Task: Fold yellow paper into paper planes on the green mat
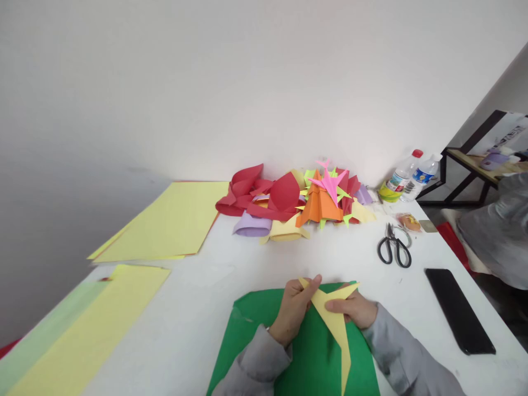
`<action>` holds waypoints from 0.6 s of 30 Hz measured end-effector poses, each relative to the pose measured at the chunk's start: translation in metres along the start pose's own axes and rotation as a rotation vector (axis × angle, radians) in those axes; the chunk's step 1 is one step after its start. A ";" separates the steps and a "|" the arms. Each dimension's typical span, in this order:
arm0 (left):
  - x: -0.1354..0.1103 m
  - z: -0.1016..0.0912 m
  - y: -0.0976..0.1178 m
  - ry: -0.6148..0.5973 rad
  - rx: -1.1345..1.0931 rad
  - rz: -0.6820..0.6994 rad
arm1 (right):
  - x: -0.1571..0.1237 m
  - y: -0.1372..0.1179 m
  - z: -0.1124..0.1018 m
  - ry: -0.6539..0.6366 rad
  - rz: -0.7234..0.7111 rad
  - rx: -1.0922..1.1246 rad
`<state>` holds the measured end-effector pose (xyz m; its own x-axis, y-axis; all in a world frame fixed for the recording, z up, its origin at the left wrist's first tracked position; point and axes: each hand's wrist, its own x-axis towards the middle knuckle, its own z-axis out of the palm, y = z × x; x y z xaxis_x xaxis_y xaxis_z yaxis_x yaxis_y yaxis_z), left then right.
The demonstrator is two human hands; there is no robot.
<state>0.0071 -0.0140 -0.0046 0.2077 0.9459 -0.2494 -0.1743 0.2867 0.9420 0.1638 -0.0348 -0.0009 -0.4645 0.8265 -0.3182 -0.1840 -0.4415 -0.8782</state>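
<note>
Holding a folded yellow paper shape (pixel 334 319) over a green sheet (pixel 309 352) at the near edge of the white table (pixel 214 275), both hands are busy with it. The left hand (pixel 293 314) is pinching the top corner of the yellow piece, thumb up against the fold, and the right hand (pixel 355 309) is closed on the pointed wing on the other side, fingers curled around the paper. The yellow shape has a long tail running down across the green sheet toward the bottom of the view. Further back near the wall there's a big pile of folded paper stuff (pixel 297 201) in red, orange, pink, lilac and yellow. Black scissors (pixel 394 247) lie to the right of the pile, well apart from the hands, and a dark phone (pixel 458 309) sits flat near the right table edge. Two plastic bottles (pixel 412 175) are lying at the far right corner. Yellow sheets (pixel 169 220) are spread on the left, with more yellow and pale green paper (pixel 82 330) closer in. Someone else's grey sleeve (pixel 495 231) shows at the right.
</note>
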 end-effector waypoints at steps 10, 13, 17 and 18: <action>0.008 -0.007 0.001 0.098 -0.130 0.012 | 0.000 0.004 -0.004 -0.029 0.023 0.051; 0.008 -0.008 0.005 0.096 -0.179 0.013 | 0.000 0.004 -0.004 -0.008 -0.010 0.067; 0.007 -0.007 0.010 0.038 -0.232 0.034 | 0.001 0.006 -0.008 0.065 -0.090 0.100; 0.006 -0.007 0.012 0.021 -0.239 0.039 | 0.001 0.006 -0.009 0.086 -0.110 0.109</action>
<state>-0.0001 -0.0037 0.0032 0.1764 0.9592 -0.2211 -0.4054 0.2755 0.8716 0.1705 -0.0336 -0.0097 -0.3617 0.8966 -0.2554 -0.3249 -0.3780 -0.8669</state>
